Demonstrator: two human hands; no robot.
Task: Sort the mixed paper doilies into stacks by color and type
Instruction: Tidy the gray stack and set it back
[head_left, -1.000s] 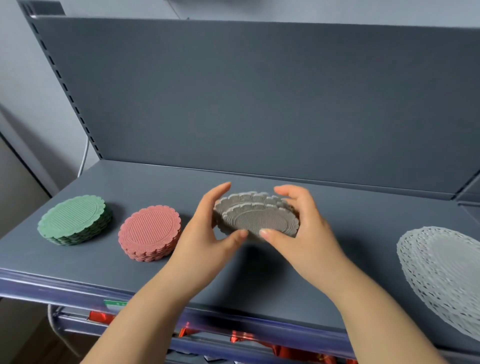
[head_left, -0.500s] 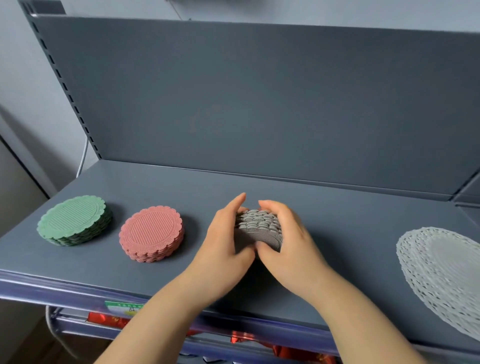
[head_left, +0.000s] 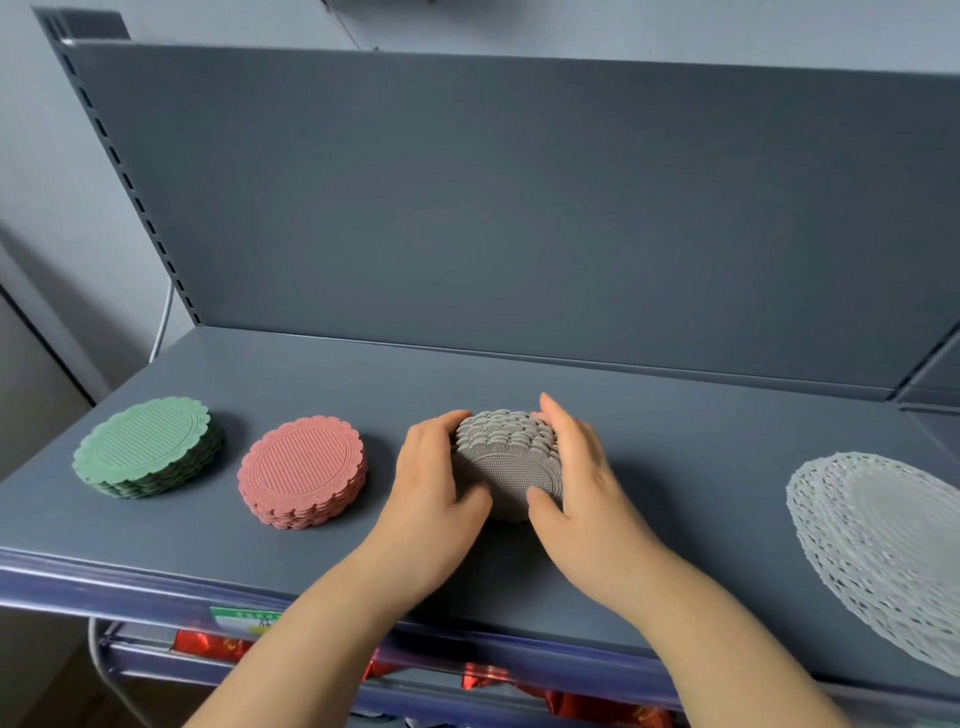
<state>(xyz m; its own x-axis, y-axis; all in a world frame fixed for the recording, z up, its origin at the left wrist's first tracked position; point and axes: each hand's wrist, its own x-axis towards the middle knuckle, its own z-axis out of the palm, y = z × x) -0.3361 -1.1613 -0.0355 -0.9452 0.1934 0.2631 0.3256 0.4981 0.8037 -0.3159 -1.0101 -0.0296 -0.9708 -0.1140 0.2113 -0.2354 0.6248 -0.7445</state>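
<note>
Grey-blue shelf (head_left: 675, 467) offers a flat bed, and the step in hand looks like squaring one pile. It should go best if the pile is tapped level there and its fanned far edges are pushed flush before it is let go, in line with the others.

At the far right lies the white lace stack (head_left: 883, 551), the broadest. The green stack (head_left: 143, 447) sits at the left with the pink stack (head_left: 301, 470) just beside it, both ribbed and scalloped.

The grey stack (head_left: 506, 462) is between pink and white. It is tilted toward the viewer, finely textured with a scalloped rim, and its layers are stepped along the far side. Whether its near edge rests on the shelf is hidden.

The left hand (head_left: 431, 488) and right hand (head_left: 582, 483) each keep a curled grip round its sides, thumbs on the near face.
</note>
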